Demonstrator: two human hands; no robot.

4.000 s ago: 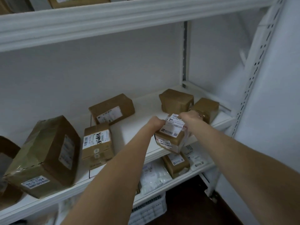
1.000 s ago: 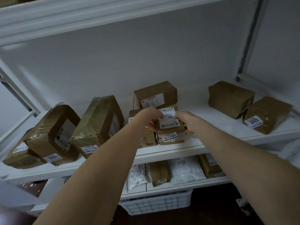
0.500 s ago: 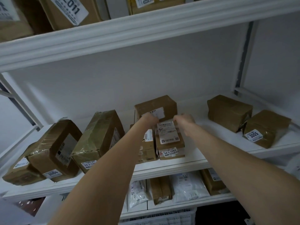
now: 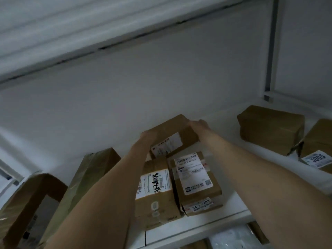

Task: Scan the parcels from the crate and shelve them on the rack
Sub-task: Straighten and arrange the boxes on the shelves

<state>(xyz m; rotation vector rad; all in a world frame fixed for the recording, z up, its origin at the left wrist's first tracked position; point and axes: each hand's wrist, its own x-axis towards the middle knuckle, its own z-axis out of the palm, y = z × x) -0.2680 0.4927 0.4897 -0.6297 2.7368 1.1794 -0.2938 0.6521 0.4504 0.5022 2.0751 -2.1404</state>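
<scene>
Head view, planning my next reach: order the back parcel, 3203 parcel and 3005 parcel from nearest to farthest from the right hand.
1. back parcel, held by the right hand.
2. 3203 parcel, just in front.
3. 3005 parcel, far right.

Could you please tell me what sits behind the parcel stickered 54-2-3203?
A brown box, held at its ends by the left hand and right hand. The parcel hides whether that box rests on the shelf.

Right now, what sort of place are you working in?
Probably a courier parcel storeroom: a white rack shelf holds taped cardboard parcels with shipping labels, one parcel coded 54-2-3203, another parcel stickered 3005. The left hand and right hand grip the rear parcel.
</scene>
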